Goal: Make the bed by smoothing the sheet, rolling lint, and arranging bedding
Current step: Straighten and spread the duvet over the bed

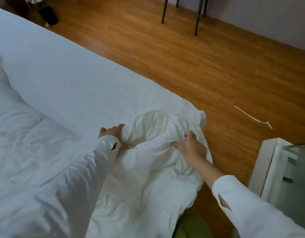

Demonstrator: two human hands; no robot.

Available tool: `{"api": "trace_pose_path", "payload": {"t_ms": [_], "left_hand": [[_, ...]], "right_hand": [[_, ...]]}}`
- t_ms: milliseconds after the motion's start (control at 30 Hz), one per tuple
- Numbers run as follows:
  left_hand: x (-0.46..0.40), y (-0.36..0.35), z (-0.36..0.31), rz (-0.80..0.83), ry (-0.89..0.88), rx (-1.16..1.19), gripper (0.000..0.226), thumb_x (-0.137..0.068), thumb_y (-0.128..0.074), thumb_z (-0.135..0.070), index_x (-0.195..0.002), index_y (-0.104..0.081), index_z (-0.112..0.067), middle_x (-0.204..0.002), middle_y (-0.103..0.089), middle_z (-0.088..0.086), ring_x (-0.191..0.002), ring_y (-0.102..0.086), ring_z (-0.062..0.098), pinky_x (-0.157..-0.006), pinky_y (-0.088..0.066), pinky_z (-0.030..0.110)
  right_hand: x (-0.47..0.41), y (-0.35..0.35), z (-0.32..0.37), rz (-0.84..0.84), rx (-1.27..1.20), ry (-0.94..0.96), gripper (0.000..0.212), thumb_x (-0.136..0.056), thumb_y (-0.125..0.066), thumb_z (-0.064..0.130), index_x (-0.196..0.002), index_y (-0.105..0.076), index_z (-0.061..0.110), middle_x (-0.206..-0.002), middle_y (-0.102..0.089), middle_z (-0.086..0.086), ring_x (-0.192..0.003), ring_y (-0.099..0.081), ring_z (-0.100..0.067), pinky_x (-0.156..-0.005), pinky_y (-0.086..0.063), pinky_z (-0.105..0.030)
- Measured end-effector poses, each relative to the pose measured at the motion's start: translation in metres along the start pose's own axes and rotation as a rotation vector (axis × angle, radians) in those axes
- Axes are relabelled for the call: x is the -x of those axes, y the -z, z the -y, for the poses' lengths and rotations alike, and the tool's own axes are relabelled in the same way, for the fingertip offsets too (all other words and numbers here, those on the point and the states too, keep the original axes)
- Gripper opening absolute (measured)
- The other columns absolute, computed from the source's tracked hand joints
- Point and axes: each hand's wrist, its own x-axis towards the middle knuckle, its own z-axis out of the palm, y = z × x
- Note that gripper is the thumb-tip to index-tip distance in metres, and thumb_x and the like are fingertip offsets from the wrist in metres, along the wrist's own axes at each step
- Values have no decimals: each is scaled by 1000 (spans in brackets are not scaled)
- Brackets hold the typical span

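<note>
A white duvet lies crumpled at the near corner of the bed, bunched up and hanging toward the floor. The flat white sheet covers the rest of the mattress. My left hand lies against the left side of the bunched duvet, fingers fairly straight and partly tucked under a fold. My right hand grips a fold of the duvet at its right side, thumb and fingers curled into the cloth. More rumpled duvet spreads over the left of the bed.
Wooden floor runs along the bed's right side, with a thin white strip lying on it. Dark chair legs stand at the back. A white bedside unit is at the right. A green thing shows below.
</note>
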Motion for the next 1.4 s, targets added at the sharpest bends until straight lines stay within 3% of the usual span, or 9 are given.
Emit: {"api": "trace_pose_path", "payload": {"t_ms": [133, 233, 333, 433, 567, 667, 767, 967, 1400], "left_hand": [[-28, 8, -1, 207, 17, 106, 53, -63, -68, -53, -105, -48, -27, -111, -61, -1, -101, -59, 25, -88, -48, 38], [-26, 19, 6, 100, 8, 94, 46, -69, -62, -57, -102, -48, -28, -106, -62, -2, -96, -59, 24, -82, -48, 36], [-31, 77, 22, -121, -23, -119, 50, -80, -58, -54, -120, -44, -28, -113, -62, 6, -102, -61, 29, -80, -47, 36], [-42, 171, 35, -443, -73, -292, 41, -83, -57, -41, -117, -44, -23, -106, -64, 10, -96, -64, 31, -78, -49, 38], [-78, 245, 23, -721, -35, -402, 43, -80, -58, -29, -119, -41, -20, -112, -62, 17, -103, -60, 40, -88, -47, 50], [-107, 273, 4, -778, 43, -442, 65, -79, -65, -27, -134, -31, -22, -132, -50, 17, -123, -46, 42, -101, -36, 60], [-119, 217, -47, -626, 3, -356, 72, -97, -42, -22, -151, 5, -21, -159, 3, 13, -145, 3, 38, -116, 0, 55], [-70, -8, -113, 71, 122, 195, 78, -87, -30, -69, -146, 15, -43, -152, 33, -6, -141, 26, 28, -109, 4, 65], [8, -81, -81, 29, -47, 255, 68, -97, -26, -53, -149, 14, -34, -156, 23, -7, -144, 18, 14, -118, 4, 41]], "right_hand": [[-44, 3, -5, 119, -603, -121, 85, -77, -74, 50, -144, -29, 26, -149, -19, -2, -136, -34, -25, -110, -31, -33], [-62, 6, 0, 120, -407, -127, 108, -70, -80, 50, -150, -9, 33, -157, -12, -1, -139, -28, -25, -108, -32, -42], [-74, 9, 13, 214, -145, -84, 69, -77, -75, 46, -133, -43, 24, -135, -49, -6, -118, -52, -31, -91, -45, -38], [-80, 22, 43, -115, -183, 8, 9, -87, -58, 20, -95, -55, 18, -108, -59, -8, -94, -59, -34, -70, -43, -34], [-120, 79, 91, -492, -312, 115, 34, -82, -51, 1, -113, -56, 16, -124, -48, -8, -98, -55, -34, -74, -42, -36], [-148, 97, 93, -344, -282, 83, 69, -87, -57, 5, -146, -25, 23, -153, -13, -7, -117, -45, -23, -88, -42, -33], [-149, 71, 71, -36, -173, 181, 98, -88, -67, 20, -152, 5, 34, -156, 28, -2, -143, -18, -16, -110, -32, -37], [-102, -11, 24, 263, 273, 259, 66, -96, -33, 58, -150, 4, 48, -158, 21, 15, -146, 22, -19, -115, 0, -58], [-43, -34, 3, 247, 417, 363, 73, -96, -36, 57, -148, 14, 46, -158, 25, 6, -146, 20, -24, -119, -2, -50]]}}
